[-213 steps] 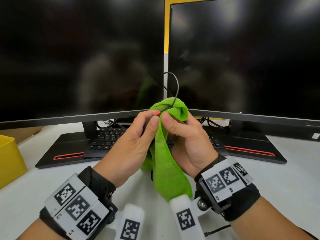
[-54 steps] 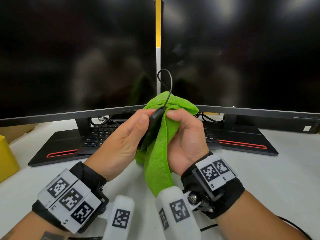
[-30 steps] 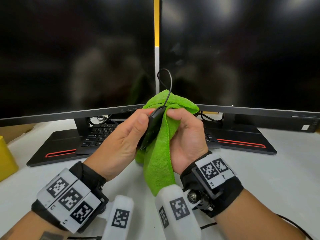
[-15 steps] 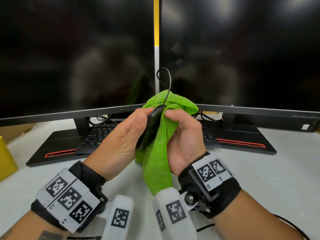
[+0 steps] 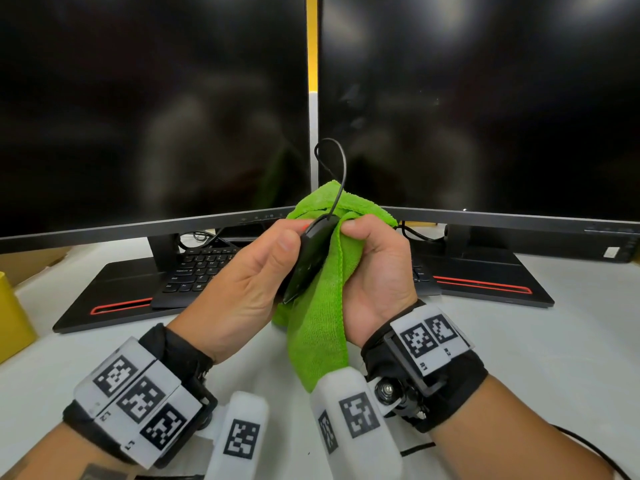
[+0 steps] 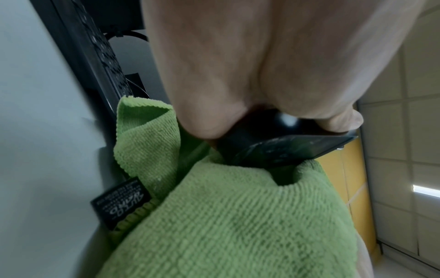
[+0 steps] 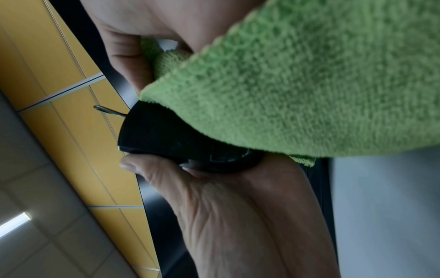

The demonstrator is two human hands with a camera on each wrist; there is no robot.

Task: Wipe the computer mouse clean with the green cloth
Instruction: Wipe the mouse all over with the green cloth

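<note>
My left hand (image 5: 263, 261) grips a black wired computer mouse (image 5: 310, 258) on edge in front of me, its flat underside turned toward the cloth. The mouse cable (image 5: 337, 168) loops up from its top end. My right hand (image 5: 372, 268) holds the green cloth (image 5: 318, 323), bunched round its fingers, against the mouse. The cloth's tail hangs down between my wrists. In the left wrist view the mouse (image 6: 281, 148) sits between my fingers with the cloth (image 6: 238, 225) under it. The right wrist view shows the cloth (image 7: 297, 84) covering part of the mouse (image 7: 171, 139).
Two dark monitors (image 5: 156, 109) (image 5: 485, 109) stand side by side behind my hands on black bases with red stripes (image 5: 485, 284). A black keyboard (image 5: 201, 268) lies under them. A yellow bin (image 5: 14, 323) stands at the left edge of the white table (image 5: 554, 358).
Over the last seconds my right hand and the cloth have shifted slightly against the mouse; the mouse's underside has come into view since 7 seconds ago. Both hands keep their hold.
</note>
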